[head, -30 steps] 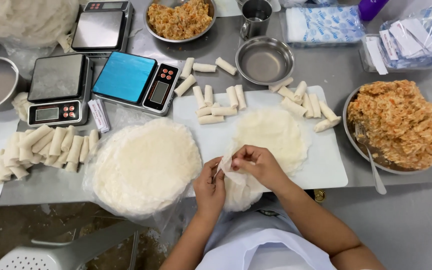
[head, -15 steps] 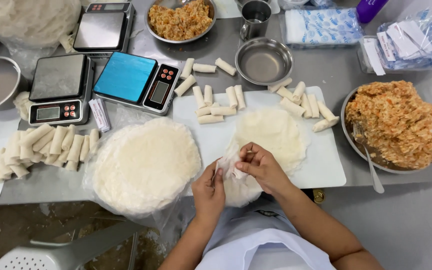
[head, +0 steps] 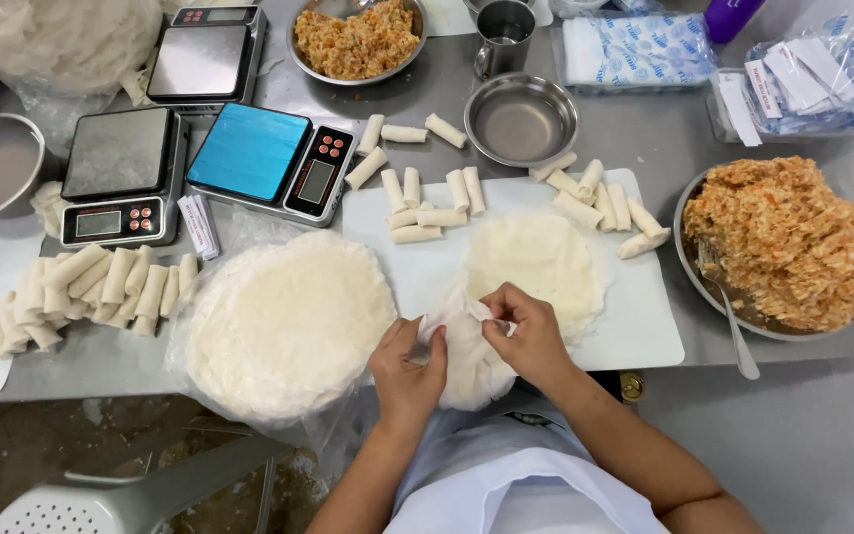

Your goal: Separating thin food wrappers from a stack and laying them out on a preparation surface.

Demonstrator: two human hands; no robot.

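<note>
My left hand [head: 408, 366] and my right hand [head: 521, 331] both pinch a thin white wrapper sheet [head: 469, 358] at the table's near edge, pulling its layers apart. A round wrapper [head: 538, 259] lies flat on the white cutting board [head: 644, 331] just beyond my right hand. To the left, a thick stack of round wrappers [head: 284, 321] rests on clear plastic. Several rolled spring rolls [head: 427, 203] lie along the board's far edge.
A large bowl of orange shredded filling [head: 793, 242] with a spoon [head: 728, 307] sits at right. Three kitchen scales [head: 274, 163] stand at back left, beside a pile of finished rolls [head: 91, 292]. An empty metal bowl [head: 524, 119] and a second filling bowl [head: 356, 40] sit behind.
Both hands stay at the wrapper sheet by the table edge; the fingers have shifted slightly as they work its layers apart. Nothing else has moved.
</note>
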